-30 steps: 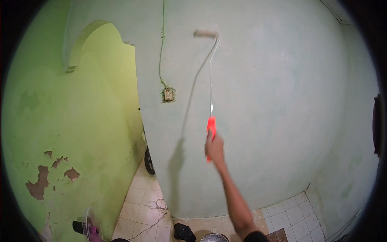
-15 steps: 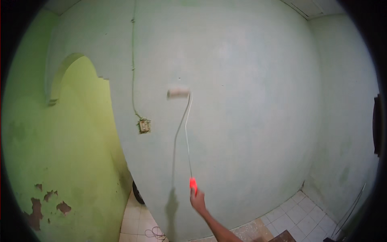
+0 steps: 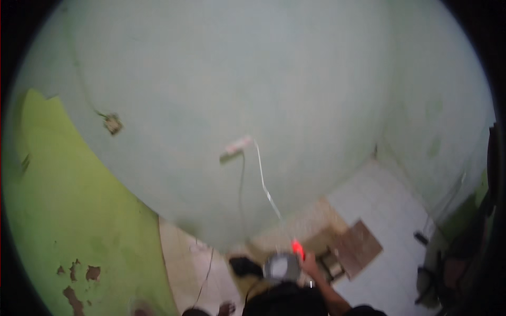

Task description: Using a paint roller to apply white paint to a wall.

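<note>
My right hand [image 3: 309,262] is closed round the red handle of a paint roller [image 3: 262,171]. The roller's long, thin wire frame rises up and left to a pale roller sleeve, blurred, close in front of the pale green-white wall [image 3: 316,79]. Its shadow falls just below it; whether the sleeve touches the wall I cannot tell. Right beside the hand stands a round bucket [image 3: 274,269] with white paint inside. At the lower edge, what looks like my left hand [image 3: 227,308] shows only in part, dark and smeared, with nothing distinguishable in it.
A brown stool-like wooden piece [image 3: 363,245] stands right of the bucket, and a black bundle [image 3: 243,266] lies left of it. A thin cord [image 3: 206,276] runs over the tiles. An exposed wall box [image 3: 112,124] is at upper left. Dark clutter [image 3: 440,274] lines the right side.
The view has tilted down, bringing the bucket, stool-like piece and floor into sight. My right hand, still holding the paint roller, now appears lower and further right, with the roller tilted.
</note>
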{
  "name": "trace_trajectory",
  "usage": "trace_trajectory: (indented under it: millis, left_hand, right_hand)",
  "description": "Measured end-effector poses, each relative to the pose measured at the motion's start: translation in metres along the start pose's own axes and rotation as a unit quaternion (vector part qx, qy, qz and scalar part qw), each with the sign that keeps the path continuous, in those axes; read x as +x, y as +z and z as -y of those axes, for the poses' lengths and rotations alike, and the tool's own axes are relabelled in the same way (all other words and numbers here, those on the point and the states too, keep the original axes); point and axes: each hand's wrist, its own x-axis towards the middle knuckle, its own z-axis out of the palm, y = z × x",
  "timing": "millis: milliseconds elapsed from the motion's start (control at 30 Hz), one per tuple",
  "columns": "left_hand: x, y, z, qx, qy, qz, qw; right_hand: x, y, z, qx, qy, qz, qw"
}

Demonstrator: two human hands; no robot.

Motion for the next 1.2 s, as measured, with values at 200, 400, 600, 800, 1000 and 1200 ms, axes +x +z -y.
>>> trace_trajectory:
  millis: [200,400,600,800,1000,1200]
  left_hand:
    - [0.067,0.076,0.071,0.343,-0.051,-0.070,0.935]
    - [0.184,0.252,0.163,0.504,-0.164,0.082,0.844]
    - [0.288,0.358,0.305,0.474,-0.206,0.099,0.851]
    - [0.305,0.417,0.383,0.302,-0.177,0.070,0.934]
    - [0.318,0.445,0.396,0.210,-0.090,0.040,0.973]
    - [0.338,0.431,0.408,0.066,-0.038,-0.032,0.997]
  right_hand:
    - [-0.023,-0.079,-0.043,0.009,0.137,0.041,0.990]
    - [-0.072,-0.157,-0.128,0.058,0.173,-0.074,0.980]
    - [-0.119,-0.176,-0.232,0.124,0.327,-0.059,0.935]
    - [-0.132,-0.167,-0.325,0.063,0.366,-0.031,0.928]
    - [-0.110,-0.159,-0.361,0.036,0.389,0.015,0.921]
    - [-0.024,-0.120,-0.360,0.036,0.287,0.034,0.957]
